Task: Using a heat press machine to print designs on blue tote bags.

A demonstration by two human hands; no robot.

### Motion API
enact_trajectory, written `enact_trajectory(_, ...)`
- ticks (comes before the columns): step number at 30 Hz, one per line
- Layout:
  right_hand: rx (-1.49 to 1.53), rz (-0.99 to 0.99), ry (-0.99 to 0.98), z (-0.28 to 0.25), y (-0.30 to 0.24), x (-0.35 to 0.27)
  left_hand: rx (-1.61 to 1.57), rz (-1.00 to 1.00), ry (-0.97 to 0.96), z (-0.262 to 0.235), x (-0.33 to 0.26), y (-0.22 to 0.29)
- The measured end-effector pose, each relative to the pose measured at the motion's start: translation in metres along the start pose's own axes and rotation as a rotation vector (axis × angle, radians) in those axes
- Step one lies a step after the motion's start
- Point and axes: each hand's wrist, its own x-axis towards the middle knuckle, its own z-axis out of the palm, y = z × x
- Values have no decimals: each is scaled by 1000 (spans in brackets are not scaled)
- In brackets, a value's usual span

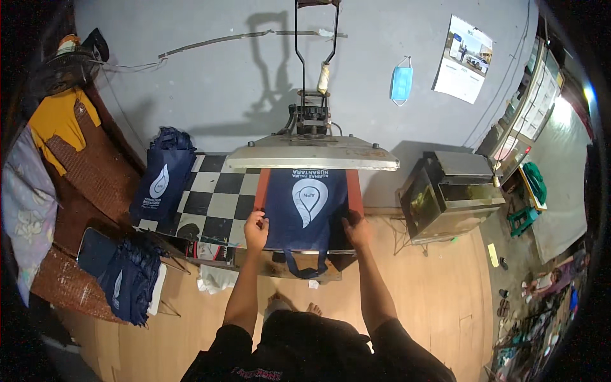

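A navy blue tote bag (280,210) with a white drop-shaped print lies flat on the red-edged lower plate (354,191) of a heat press. Its far end runs under the raised metal upper plate (312,156), and a strap handle (307,272) hangs over the near edge. At the bag's left edge my left hand (256,232) is closed, its fingers curled against the fabric. My right hand (357,230) grips the right edge with the thumb on top; its other fingers are partly hidden.
A stack of navy bags (167,169) stands left on the checkered table (213,191); more navy bags (130,280) hang lower left. The press's long lever (299,38) rises against the wall. A metal-and-glass cabinet (452,197) is at right. White cloth (215,279) lies below the table.
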Motion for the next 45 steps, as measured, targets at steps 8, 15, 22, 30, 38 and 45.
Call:
enact_trajectory(8, -11, 25, -37, -14, -5, -8, 54, 95, 7, -1, -1, 5)
enact_trajectory(15, -68, 37, 55, -10, -5, -8, 88, 77, 8, 0, -1, 3)
enact_trajectory(22, -9, -36, 1, -12, 12, -7, 85, 85, -2, 1, -3, 1)
enact_trajectory(30, 37, 26, -3, -14, 5, -11, 59, 15, -32, 2, -2, -8)
enact_trajectory(38, 72, -32, 62, -13, -8, -16, 118, 70, -72, -3, -2, -3)
enact_trajectory(45, -362, -145, 192, -7, -21, -21, 166, 167, -45, -13, 1, 24)
